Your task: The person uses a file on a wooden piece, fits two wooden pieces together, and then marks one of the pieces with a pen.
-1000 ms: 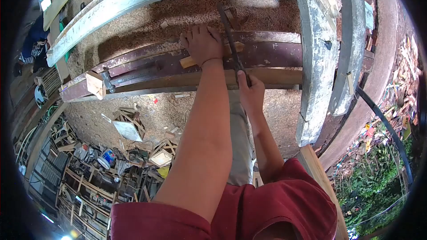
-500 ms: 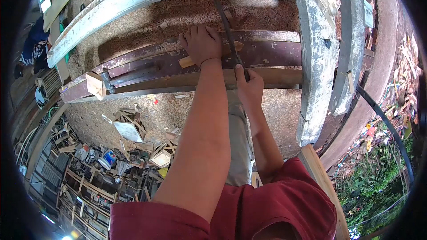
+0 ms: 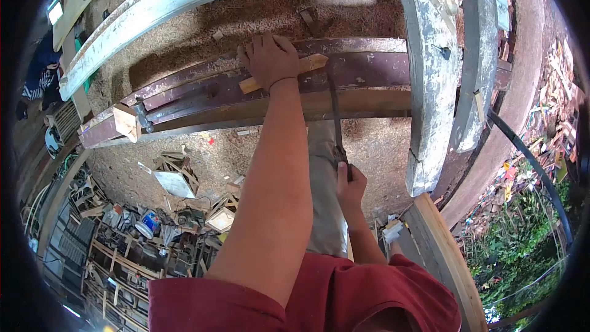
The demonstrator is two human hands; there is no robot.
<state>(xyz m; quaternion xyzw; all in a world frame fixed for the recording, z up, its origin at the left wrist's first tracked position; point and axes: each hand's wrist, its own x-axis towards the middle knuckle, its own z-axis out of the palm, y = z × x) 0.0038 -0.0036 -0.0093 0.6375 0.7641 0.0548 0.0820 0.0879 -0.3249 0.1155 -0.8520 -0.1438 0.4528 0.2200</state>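
Observation:
My left hand (image 3: 270, 61) presses down over a short wooden strip (image 3: 312, 64), its fingers curled across the strip's far side. The strip lies slantwise on a dark reddish-brown beam (image 3: 381, 70), with one end sticking out to the right of the hand. My right hand (image 3: 350, 183) is closed round the dark handle of a handsaw, low and near my body. The saw's long, narrow blade (image 3: 335, 107) points away from me, its far part at the strip's right end.
A hammer (image 3: 142, 114) rests on the beam at the left, beside a wooden block (image 3: 126, 123). A curved, white-painted timber (image 3: 160, 15) runs across the back, and weathered grey timbers (image 3: 432, 80) stand at the right. Wood shavings cover the ground; scrap wood lies lower left.
My right hand has drawn the saw back toward my body, so less of the blade reaches past the strip. My left hand stays on the strip, and the view has shifted slightly.

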